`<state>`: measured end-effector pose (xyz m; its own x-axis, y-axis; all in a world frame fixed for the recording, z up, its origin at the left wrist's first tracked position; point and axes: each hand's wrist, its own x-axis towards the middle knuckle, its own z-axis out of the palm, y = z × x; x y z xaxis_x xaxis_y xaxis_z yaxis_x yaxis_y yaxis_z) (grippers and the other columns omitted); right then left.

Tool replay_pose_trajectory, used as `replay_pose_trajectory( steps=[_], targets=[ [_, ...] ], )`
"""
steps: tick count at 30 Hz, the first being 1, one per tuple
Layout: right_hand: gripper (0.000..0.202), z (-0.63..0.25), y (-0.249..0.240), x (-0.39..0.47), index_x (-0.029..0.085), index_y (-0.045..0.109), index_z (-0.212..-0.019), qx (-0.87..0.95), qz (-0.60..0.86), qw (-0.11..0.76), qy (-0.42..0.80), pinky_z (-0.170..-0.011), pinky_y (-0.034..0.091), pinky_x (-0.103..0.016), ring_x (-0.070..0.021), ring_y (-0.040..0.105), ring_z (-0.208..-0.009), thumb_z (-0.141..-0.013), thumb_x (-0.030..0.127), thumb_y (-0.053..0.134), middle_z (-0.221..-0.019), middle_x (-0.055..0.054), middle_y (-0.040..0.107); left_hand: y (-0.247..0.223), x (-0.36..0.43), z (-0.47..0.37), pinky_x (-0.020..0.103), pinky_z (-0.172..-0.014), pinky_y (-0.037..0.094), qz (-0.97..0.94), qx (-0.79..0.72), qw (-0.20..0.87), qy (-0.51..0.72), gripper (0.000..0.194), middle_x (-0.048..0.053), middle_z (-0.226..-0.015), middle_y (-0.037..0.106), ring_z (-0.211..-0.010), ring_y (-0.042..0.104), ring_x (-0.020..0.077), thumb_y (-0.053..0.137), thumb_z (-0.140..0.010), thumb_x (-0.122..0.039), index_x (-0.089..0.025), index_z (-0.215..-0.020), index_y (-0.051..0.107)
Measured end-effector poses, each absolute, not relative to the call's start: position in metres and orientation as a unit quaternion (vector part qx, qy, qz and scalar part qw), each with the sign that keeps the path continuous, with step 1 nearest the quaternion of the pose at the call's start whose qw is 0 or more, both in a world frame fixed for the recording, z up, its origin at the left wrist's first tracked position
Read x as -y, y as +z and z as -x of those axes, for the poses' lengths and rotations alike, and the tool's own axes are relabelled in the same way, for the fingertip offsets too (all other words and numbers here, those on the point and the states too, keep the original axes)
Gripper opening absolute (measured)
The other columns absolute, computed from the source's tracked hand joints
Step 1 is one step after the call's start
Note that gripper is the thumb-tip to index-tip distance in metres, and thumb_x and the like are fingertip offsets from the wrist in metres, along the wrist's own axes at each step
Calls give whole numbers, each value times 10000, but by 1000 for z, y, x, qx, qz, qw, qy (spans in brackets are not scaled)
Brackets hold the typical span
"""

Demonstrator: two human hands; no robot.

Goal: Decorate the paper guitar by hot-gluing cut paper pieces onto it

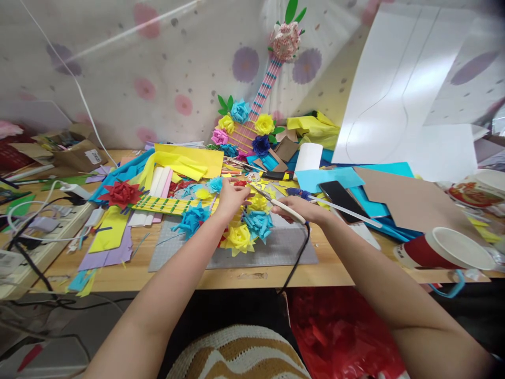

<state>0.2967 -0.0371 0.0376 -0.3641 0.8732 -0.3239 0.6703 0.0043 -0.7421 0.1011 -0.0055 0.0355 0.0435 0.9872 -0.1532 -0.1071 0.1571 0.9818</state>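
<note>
My right hand (302,207) is closed round a white-handled tool (291,211) with a metal tip and a black cord. Its tip points left, over the paper flowers. My left hand (232,199) is closed at the flowers' upper left, beside a small red piece; what its fingers pinch is too small to make out. Below the hands lies a flower-covered paper guitar with a yellow-and-green neck (163,205), a red flower (122,193) at its left end. Yellow (239,237) and blue (259,223) flowers cover its body, on a grey mat (284,250).
A finished pink guitar (262,92) leans at the back. On the right are a black phone (343,201), brown cardboard (414,202) and a paper cup (426,250). Colored paper and a power strip (49,245) lie left. The black cord (295,267) hangs over the front edge.
</note>
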Motion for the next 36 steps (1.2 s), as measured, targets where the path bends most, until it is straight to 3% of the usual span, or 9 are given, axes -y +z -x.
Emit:
replay_pose_trajectory(
  steps=[14, 19, 23, 36],
  targets=[
    [567, -306, 31, 38, 193, 417, -625, 672, 601, 142, 409, -453, 323, -250, -103, 446, -440, -638, 741, 563, -490, 17, 475, 19, -6, -99, 249, -539, 532, -528, -486, 505, 480, 468, -72, -669, 561, -621, 618, 125, 620, -651, -114, -226, -1008, 340],
    [571, -310, 34, 40, 192, 431, -707, 709, 571, 138, 391, -526, 381, -259, -119, 475, -554, -681, 759, 488, -607, 4, 501, 21, -2, -103, 247, -525, 529, -571, -455, 502, 463, 465, -71, -663, 541, -636, 590, 125, 610, -645, -127, -224, -1017, 349],
    [548, -306, 43, 42, 191, 443, -740, 743, 518, 86, 414, -575, 417, -270, -132, 490, -627, -703, 736, 488, -679, -6, 494, 24, 3, -105, 241, -536, 531, -581, -432, 520, 454, 469, -70, -674, 550, -633, 567, 108, 606, -656, -144, -217, -1037, 342],
    [536, -300, 42, 41, 183, 464, -686, 737, 530, 97, 408, -499, 348, -260, -120, 471, -536, -694, 715, 532, -578, 4, 509, 31, 7, -104, 236, -570, 538, -565, -432, 547, 442, 512, -70, -665, 601, -635, 611, 107, 649, -669, -140, -218, -1065, 334]
  ],
)
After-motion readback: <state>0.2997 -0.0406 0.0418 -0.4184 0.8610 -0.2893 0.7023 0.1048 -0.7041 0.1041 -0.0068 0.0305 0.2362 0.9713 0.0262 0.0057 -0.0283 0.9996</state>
